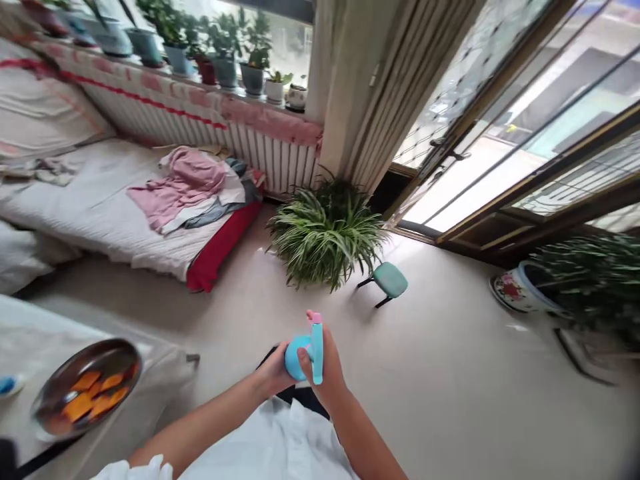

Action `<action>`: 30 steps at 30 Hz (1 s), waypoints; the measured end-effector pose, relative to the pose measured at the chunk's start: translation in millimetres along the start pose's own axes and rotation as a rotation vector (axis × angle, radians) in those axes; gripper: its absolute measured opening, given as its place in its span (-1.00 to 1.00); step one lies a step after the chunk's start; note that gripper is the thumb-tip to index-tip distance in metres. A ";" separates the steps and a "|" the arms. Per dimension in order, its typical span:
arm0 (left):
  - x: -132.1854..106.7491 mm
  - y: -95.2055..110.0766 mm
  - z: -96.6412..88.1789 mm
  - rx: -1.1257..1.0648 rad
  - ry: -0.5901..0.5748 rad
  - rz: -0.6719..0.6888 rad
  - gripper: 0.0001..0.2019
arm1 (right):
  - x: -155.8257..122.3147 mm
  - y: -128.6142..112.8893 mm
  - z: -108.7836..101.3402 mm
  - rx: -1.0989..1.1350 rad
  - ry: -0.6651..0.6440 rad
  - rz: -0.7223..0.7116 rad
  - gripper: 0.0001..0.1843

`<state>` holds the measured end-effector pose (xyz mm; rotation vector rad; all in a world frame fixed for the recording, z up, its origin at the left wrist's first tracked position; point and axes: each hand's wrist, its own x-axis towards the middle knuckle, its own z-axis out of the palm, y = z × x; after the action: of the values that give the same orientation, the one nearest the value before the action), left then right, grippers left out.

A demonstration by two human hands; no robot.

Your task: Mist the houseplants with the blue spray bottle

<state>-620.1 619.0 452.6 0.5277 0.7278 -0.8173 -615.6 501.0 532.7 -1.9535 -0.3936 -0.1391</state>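
Observation:
A light blue spray bottle [297, 358] with a pink nozzle is held in front of my body, above the floor. My left hand [274, 371] wraps round the side of its round body. Around the neck and trigger head closes my right hand [331, 367], its thumb lying against the near side. The nozzle points away from me, toward a bushy spider plant [327, 233] standing on the floor ahead. Its pot is mostly hidden by leaves.
A small green stool [390, 279] stands beside the spider plant. At left, a table [165, 360] bears a pan [127, 353] with orange pieces. Behind it is a bed [100, 200] with clothes. A potted plant [520, 287] sits at right, near a glazed door [450, 160].

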 end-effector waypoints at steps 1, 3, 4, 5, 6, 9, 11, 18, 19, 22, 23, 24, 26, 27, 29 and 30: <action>19.5 13.4 22.2 0.028 -0.008 -0.029 -0.82 | 21.1 11.1 -18.0 -0.011 0.015 -0.019 -0.36; 58.6 33.2 67.2 0.090 -0.010 -0.082 -0.83 | 58.1 34.3 -56.0 -0.034 0.045 -0.009 -0.37; 78.9 39.7 89.5 0.119 -0.004 -0.102 -0.81 | 74.4 47.6 -75.3 -0.045 0.065 0.010 -0.38; 100.1 44.1 111.2 0.145 0.005 -0.117 -0.79 | 89.3 62.9 -94.6 -0.057 0.092 0.031 -0.39; 122.6 46.8 132.1 0.167 0.015 -0.127 -0.77 | 103.1 80.4 -113.6 -0.065 0.118 0.050 -0.40; 198.1 47.5 189.0 0.200 0.045 -0.130 -0.76 | 140.3 144.4 -167.5 -0.065 0.160 0.087 -0.44; 251.7 45.3 222.3 0.190 0.061 -0.111 -0.78 | 162.8 190.8 -200.5 -0.058 0.152 0.111 -0.45; 360.4 54.5 325.9 0.072 0.164 0.052 -0.76 | 243.3 281.9 -315.6 0.103 0.007 0.095 -0.50; 363.0 58.3 339.0 0.059 0.182 0.069 -0.71 | 257.6 285.9 -330.9 0.126 -0.028 0.107 -0.50; 368.6 70.7 368.9 0.018 0.243 0.135 -0.54 | 305.6 302.0 -363.2 0.215 -0.186 0.165 -0.45; 372.5 75.3 374.8 0.002 0.257 0.156 -0.51 | 322.7 310.4 -367.8 0.254 -0.241 0.191 -0.43; 377.8 80.6 378.7 -0.015 0.266 0.172 -0.47 | 339.9 320.0 -369.0 0.293 -0.289 0.218 -0.42; 391.7 93.9 381.8 -0.044 0.268 0.176 -0.42 | 373.1 339.8 -362.2 0.339 -0.346 0.243 -0.47; 399.2 101.9 381.9 -0.055 0.265 0.175 -0.39 | 388.2 348.6 -355.6 0.342 -0.361 0.242 -0.52; 413.0 119.0 381.4 -0.070 0.262 0.171 -0.36 | 414.1 361.5 -340.5 0.319 -0.381 0.236 -0.61; 418.8 127.4 381.4 -0.075 0.265 0.170 -0.36 | 424.7 365.6 -333.3 0.301 -0.387 0.239 -0.63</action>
<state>-179.2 244.6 401.4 0.6285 0.9394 -0.5647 -66.7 155.4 467.1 -1.7075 -0.4018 0.4355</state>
